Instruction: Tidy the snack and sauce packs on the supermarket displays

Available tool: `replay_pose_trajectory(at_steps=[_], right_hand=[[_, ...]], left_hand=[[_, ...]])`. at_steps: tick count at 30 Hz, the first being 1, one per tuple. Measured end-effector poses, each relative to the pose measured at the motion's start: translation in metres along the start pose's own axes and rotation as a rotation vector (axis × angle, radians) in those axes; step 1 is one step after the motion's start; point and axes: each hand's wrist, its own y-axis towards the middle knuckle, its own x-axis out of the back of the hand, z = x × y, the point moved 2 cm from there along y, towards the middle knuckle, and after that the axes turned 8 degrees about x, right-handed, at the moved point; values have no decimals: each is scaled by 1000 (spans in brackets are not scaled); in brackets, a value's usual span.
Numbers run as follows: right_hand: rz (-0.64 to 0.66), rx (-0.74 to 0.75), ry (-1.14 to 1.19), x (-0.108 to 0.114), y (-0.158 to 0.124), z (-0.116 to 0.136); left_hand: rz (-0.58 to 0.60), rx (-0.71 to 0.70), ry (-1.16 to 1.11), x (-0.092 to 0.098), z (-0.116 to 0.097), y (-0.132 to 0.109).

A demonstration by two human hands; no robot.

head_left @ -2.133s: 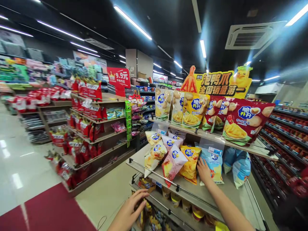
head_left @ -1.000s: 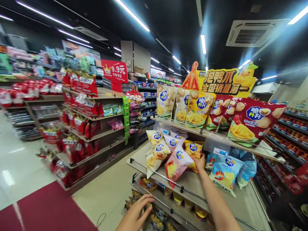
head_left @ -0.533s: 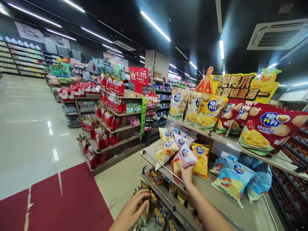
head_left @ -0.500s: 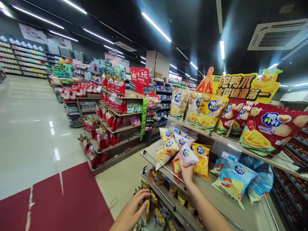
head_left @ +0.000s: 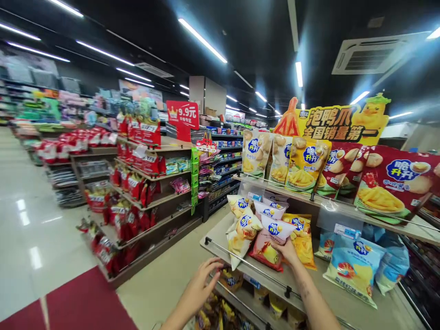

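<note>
A pink and white snack bag (head_left: 271, 238) stands nearly upright on the middle shelf. My right hand (head_left: 288, 252) is closed on its right side, some fingers hidden by the bag. Left of it leans a cream snack bag (head_left: 240, 236), with more pale bags behind. A yellow-orange snack bag (head_left: 300, 238) is just right of the pink one, beyond my right hand. My left hand (head_left: 202, 280) hovers by the shelf's front rail, fingers curved and apart, holding nothing.
A thin metal rail (head_left: 247, 262) edges the shelf. Blue snack bags (head_left: 354, 263) stand at its right. Larger bags (head_left: 305, 162) line the upper shelf under a yellow sign (head_left: 338, 121). Another rack with red packages (head_left: 137, 176) stands to the left across an aisle.
The pink bag, tilted before, now stands straighter, with my right hand at its right side instead of low on it. The view has swung right. My left hand stays empty near the rail.
</note>
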Motion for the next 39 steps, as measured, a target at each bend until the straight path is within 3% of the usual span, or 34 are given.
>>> replay_pose_trajectory(at_steps=[2, 4, 6, 8, 11, 13, 15, 18, 21, 26, 33, 37, 39], right_hand=[[-138, 19, -139, -11, -16, 12], [-390, 105, -391, -25, -43, 30], [-575, 215, -566, -52, -72, 48], [-498, 258, -561, -93, -91, 56], [-312, 97, -477, -159, -94, 46], [-333, -34, -441, -191, -84, 32], [-404, -172, -399, -209, -69, 18], [-480, -289, -316, -211, -54, 5], [-486, -240, -234, -201, -50, 2], [-351, -104, -27, -197, -46, -6], [-97, -258, 230, -221, 7, -34], [60, -347, 298, -235, 39, -28], [70, -357, 159, -240, 39, -12]], left_hand=[[27, -41, -21, 8, 8, 30], [58, -61, -63, 10, 24, 59], [87, -51, -138, 6, 43, 91], [106, -11, -253, -3, 60, 127], [90, 98, -458, -24, 72, 186], [41, 172, -593, -41, 70, 222], [54, 186, -657, -58, 63, 249], [139, 164, -726, -77, 54, 273], [216, 129, -778, -79, 55, 290], [380, 112, -805, -60, 69, 323], [647, 261, -797, -27, 94, 350], [611, 248, -902, -14, 94, 343], [524, 209, -953, -10, 89, 333]])
